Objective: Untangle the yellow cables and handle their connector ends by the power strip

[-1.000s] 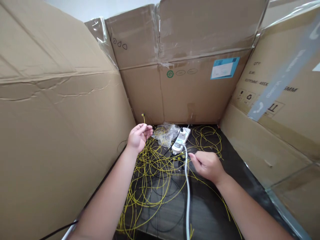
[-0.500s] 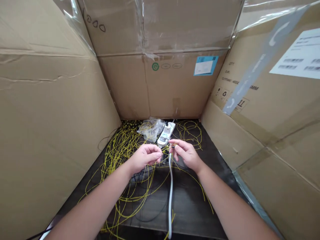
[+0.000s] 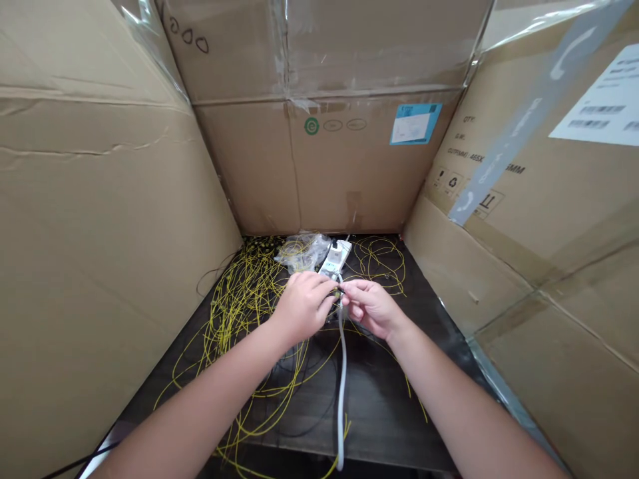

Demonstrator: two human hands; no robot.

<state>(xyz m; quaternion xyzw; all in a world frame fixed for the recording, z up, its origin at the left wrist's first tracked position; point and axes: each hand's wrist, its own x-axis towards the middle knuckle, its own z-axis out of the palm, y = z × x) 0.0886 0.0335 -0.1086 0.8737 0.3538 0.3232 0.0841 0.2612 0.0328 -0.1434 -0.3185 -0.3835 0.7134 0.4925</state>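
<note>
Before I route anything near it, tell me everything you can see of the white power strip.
The white power strip looks like plastic: long, narrow, lying slantwise on the dark tabletop. A black plug sits toward its far end; crumpled clear plastic lies to its left. The left hand hides its near end.

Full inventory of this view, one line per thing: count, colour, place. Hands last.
Cardboard panels: three seen, brown, left, back and right
Table: one, dark, between the panels
Yellow wires: many, uncountable, mostly left, loops back right
Plastic bag: one, clear, by back panel
Power strip: one, white, right of bag
Plug: one, black, in strip
Thick cable: one, white, running toward near edge
Labels: two, blue-white on back panel, white on right
Tape strip: one, grey, right panel
Small piece: one, dark, at right fingertips; type unclear
Left grip: one, bare, centre
Right grip: one, bare, beside it
</note>
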